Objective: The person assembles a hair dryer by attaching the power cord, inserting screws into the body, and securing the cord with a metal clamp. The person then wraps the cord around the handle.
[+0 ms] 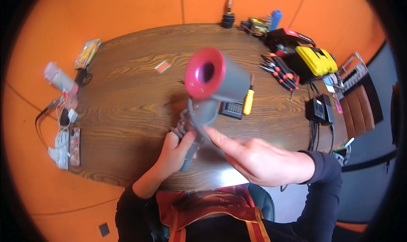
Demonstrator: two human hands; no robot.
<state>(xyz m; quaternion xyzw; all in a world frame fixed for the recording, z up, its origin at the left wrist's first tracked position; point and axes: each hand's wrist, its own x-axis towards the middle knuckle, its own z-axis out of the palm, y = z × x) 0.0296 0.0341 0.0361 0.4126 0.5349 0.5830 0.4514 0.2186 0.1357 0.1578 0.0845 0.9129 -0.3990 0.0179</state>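
Observation:
A grey hair dryer (235,79) with a pink ring-shaped end is held up over the table, its round head at the top and its handle slanting down. My left hand (174,148) is closed around the lower handle. Grey cord (192,114) loops around the handle, with several turns bunched by my left fingers. My right hand (258,159) is beside the handle, index finger stretched to the cord and the other fingers curled. The cord runs under this hand, which seems to grip it; the fingertips are partly hidden.
Behind the dryer lie a yellow-handled screwdriver (249,101) and a dark bit case (231,110). Pliers (283,71), a yellow-lidded toolbox (316,60) and black power adapters (320,109) are on the right. A power strip (62,148) and phone (75,146) sit at the left edge.

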